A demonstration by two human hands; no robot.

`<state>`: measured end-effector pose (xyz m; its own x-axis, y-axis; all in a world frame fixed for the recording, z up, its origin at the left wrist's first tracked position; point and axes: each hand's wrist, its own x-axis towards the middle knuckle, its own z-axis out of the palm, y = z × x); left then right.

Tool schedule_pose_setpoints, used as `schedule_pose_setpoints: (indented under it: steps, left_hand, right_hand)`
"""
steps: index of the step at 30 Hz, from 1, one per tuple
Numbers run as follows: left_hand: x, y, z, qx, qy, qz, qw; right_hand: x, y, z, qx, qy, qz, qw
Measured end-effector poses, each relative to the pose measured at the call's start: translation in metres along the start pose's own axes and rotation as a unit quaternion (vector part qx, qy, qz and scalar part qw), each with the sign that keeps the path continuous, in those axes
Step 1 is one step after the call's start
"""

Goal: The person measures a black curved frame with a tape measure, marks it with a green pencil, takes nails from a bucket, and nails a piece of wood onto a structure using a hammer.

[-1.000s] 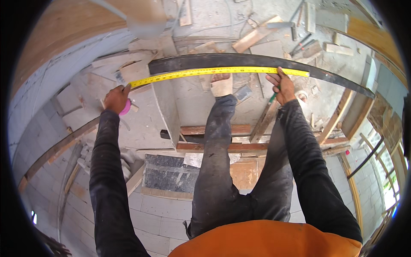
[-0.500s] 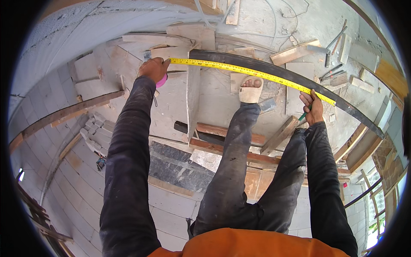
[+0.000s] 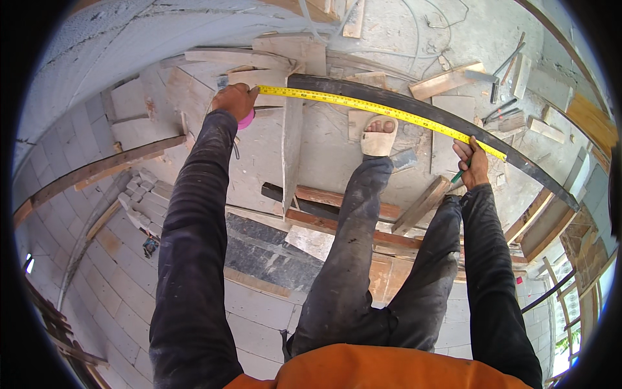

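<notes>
A yellow tape measure blade (image 3: 350, 102) stretches along the near edge of a long dark beam (image 3: 389, 94). My left hand (image 3: 234, 100) is closed around the tape measure's pink case (image 3: 247, 119), just beyond the beam's left end. Toward the blade's other end, my right hand (image 3: 475, 163) pinches the blade against the beam, thumb and fingers at its edge. A thin green pen-like stick (image 3: 457, 176) is also held in that hand. Part of the case is hidden by my left fingers.
My sandalled foot (image 3: 379, 135) stands close to the beam. Under it are a pale upright board (image 3: 292, 152) and a propped wood block (image 3: 421, 206). At the far right lie a framing square (image 3: 483, 76), pliers-like tools (image 3: 499, 111) and wood offcuts (image 3: 447, 79). Loose cable (image 3: 414, 39) trails behind.
</notes>
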<state>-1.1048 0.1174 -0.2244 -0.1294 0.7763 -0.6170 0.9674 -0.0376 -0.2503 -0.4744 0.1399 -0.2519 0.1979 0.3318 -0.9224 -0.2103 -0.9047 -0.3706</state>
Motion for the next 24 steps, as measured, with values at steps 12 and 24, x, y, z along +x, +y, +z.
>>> schedule_pose_setpoints:
  steps: [12, 24]
  left_hand:
    - [-0.003, 0.007, -0.018, -0.093, -0.011, -0.051, 0.994]
    - [-0.002, 0.008, -0.019, -0.055, -0.028, -0.06, 0.996]
  right_hand:
    - [-0.002, -0.005, 0.005, -0.006, 0.012, 0.005, 1.0]
    - [-0.002, -0.007, 0.007, -0.019, 0.016, 0.009, 1.0]
